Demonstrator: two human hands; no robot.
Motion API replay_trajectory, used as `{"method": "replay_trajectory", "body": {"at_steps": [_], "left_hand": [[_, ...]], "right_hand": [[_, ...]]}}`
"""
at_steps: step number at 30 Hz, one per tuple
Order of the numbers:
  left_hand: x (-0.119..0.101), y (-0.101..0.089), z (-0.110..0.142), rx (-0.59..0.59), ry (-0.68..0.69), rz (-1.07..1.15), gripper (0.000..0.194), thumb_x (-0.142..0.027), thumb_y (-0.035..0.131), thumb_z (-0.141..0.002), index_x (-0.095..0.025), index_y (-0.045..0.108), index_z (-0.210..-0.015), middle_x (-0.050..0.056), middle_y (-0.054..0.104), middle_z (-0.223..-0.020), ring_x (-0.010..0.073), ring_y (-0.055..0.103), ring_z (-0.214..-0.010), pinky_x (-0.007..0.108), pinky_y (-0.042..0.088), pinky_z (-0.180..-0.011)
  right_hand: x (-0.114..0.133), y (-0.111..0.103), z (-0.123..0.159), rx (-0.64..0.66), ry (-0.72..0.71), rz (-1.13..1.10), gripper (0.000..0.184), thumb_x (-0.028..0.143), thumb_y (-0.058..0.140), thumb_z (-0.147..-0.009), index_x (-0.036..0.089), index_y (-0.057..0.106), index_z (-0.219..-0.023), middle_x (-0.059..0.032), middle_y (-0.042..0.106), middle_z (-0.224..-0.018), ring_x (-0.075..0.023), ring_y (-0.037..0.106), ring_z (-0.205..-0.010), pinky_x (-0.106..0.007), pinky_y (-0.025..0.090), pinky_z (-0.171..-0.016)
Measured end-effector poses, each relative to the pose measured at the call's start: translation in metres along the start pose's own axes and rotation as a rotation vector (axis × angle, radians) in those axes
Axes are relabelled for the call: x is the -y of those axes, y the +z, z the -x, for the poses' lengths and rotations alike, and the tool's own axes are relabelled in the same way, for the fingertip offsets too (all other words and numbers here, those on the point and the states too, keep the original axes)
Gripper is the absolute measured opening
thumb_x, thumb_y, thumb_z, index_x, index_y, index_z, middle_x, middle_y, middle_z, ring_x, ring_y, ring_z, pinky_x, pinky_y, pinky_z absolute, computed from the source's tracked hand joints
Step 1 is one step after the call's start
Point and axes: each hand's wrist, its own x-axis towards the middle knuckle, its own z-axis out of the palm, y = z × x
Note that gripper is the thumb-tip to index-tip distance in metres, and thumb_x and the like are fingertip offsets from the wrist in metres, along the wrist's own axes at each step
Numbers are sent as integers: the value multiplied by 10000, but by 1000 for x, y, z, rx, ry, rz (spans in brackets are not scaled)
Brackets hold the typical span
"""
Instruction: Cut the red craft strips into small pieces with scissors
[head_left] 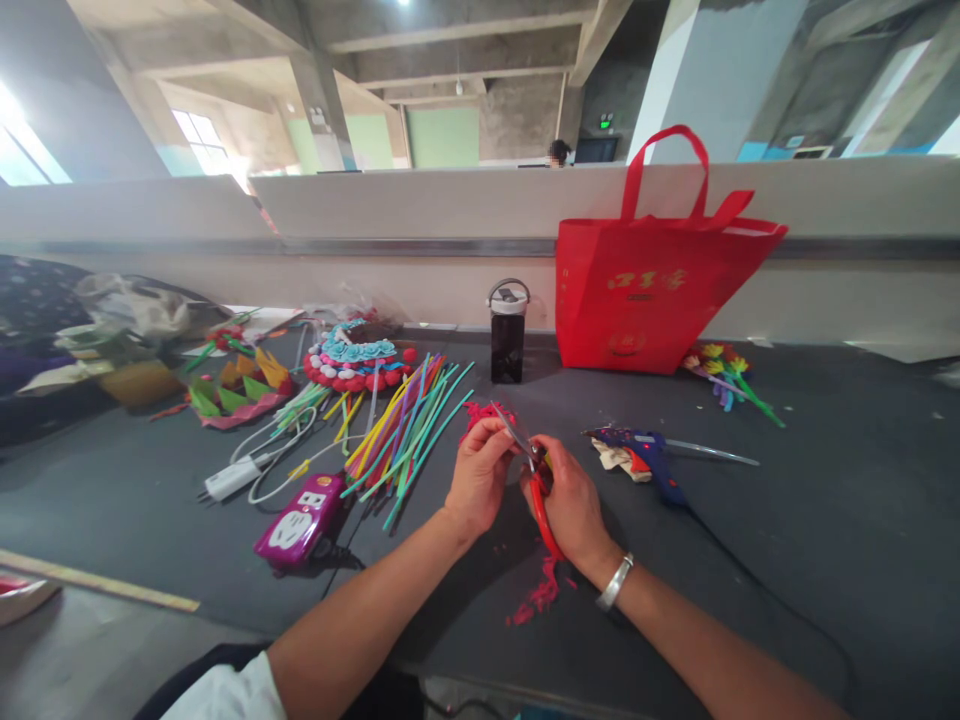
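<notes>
My right hand (576, 505) is closed around a pair of red-handled scissors (545, 525), whose metal blades point up and to the left. Close beside the blades, my left hand (481, 478) has its fingertips pinched together; what they hold is too small and hidden to make out. Just behind my left fingers lies a heap of pinkish-red fluffy scraps (480, 412). More red fluffy trimmings (541, 597) are scattered on the dark table (465, 620) below the scissors.
Left of my hands lie coloured pipe cleaners (409, 435), a purple power socket (302, 522), a white charger (232, 478) and felt crowns (240, 395). A black bottle (508, 340) and red bag (637, 300) stand behind. On the right rests a corded glue gun (651, 455).
</notes>
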Motion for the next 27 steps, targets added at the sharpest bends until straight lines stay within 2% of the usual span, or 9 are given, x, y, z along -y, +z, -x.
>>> {"method": "replay_trajectory", "body": {"at_steps": [11, 27], "left_hand": [[-1, 0, 0, -7, 0, 12, 113, -198, 747, -699, -180, 646, -747, -28, 594, -686, 86, 529, -639, 223, 420, -684], [-3, 0, -1, 6, -11, 16, 83, -187, 738, -713, -171, 665, -748, -21, 607, -673, 91, 533, -636, 227, 419, -688]], "right_hand": [[-1, 0, 0, 15, 28, -26, 340, 213, 509, -812, 180, 548, -1148, -93, 679, -1028, -244, 657, -918, -375, 512, -821], [-2, 2, 0, -13, 5, -12, 335, 225, 508, -810, 181, 567, -1137, -82, 705, -980, -232, 682, -853, -348, 526, -760]]}}
